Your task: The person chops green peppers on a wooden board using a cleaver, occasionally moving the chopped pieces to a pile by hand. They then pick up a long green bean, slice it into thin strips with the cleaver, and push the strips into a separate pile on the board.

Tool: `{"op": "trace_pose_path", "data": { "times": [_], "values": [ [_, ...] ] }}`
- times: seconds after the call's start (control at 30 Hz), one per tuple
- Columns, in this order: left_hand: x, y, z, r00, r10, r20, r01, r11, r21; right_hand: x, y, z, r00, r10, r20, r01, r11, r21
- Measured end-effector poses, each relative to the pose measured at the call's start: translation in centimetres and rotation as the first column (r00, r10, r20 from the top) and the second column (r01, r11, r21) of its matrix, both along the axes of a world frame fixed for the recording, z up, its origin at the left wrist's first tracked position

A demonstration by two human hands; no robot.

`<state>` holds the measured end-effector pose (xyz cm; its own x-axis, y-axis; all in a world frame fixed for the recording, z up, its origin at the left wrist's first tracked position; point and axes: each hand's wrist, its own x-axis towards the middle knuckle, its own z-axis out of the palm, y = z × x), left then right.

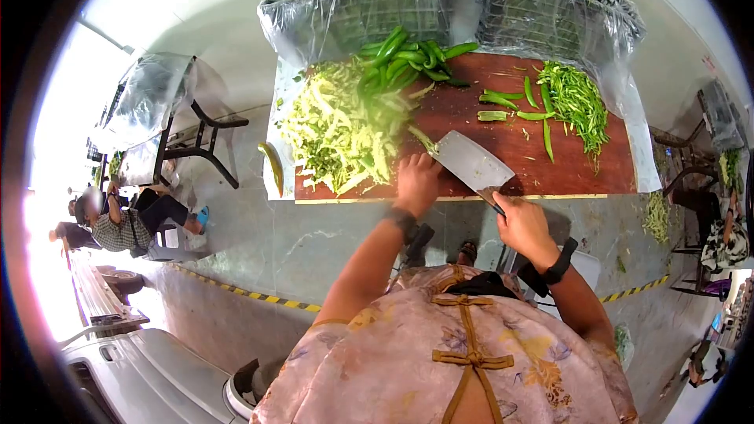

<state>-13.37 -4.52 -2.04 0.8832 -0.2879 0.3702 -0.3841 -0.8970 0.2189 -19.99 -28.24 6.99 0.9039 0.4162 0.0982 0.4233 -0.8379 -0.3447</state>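
My right hand [525,226] grips the dark handle of a cleaver [473,162]. The broad blade lies tilted over the red-brown cutting board [463,82], pointing up and left. Beside the blade's left end, my left hand [417,182] has its fingers bent and close together at the board's near side; what is under them is hidden. Just beyond those fingertips lies a pale green pepper piece [422,139]. A heap of pale cut pepper pieces [342,127] covers the board's left part. Whole green peppers [404,61] lie at the back, partly blurred.
Thin green strips [577,106] are piled at the board's right, with several longer pieces beside them. Two plastic-lined crates [365,12] stand behind, the left holding peppers. One pepper [272,166] lies at the left edge. A person [129,224] sits far left; a grey vehicle [157,377] is lower left.
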Motion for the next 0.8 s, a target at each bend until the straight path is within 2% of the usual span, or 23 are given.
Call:
{"op": "trace_pose_path", "data": {
  "times": [0.2,0.33,0.43,0.53,0.63,0.73,0.8],
  "values": [
    [-0.1,-0.2,0.5,0.999,0.013,-0.032,-0.013,1.000,0.001,0.9,1.6,-0.9,0.999,-0.030,-0.021,0.028,0.996,-0.087],
    [-0.2,0.0,0.8,1.000,0.008,0.006,-0.008,1.000,0.017,2.4,2.9,-2.2,0.999,-0.016,0.041,0.019,0.998,-0.064],
    [-0.1,-0.1,0.7,0.999,0.012,-0.053,-0.012,1.000,0.000,2.4,3.0,-2.0,0.999,-0.019,0.038,0.020,0.999,-0.033],
    [0.1,-0.1,0.2,1.000,0.018,0.003,-0.018,1.000,-0.008,2.3,3.1,-1.2,1.000,-0.005,0.015,0.005,0.999,-0.043],
    [0.0,-0.1,0.7,0.999,0.027,-0.045,-0.027,1.000,0.009,3.3,4.3,-1.6,1.000,-0.007,-0.025,0.006,0.998,-0.066],
    [0.1,-0.1,0.4,0.999,0.029,-0.029,-0.028,1.000,0.011,5.2,5.8,-1.7,1.000,0.003,0.002,-0.003,0.999,-0.033],
    [0.3,-0.2,0.0,0.999,0.029,-0.035,-0.029,0.999,0.013,6.0,6.4,-0.9,0.994,0.045,0.101,-0.040,0.998,-0.053]
  ]
}}
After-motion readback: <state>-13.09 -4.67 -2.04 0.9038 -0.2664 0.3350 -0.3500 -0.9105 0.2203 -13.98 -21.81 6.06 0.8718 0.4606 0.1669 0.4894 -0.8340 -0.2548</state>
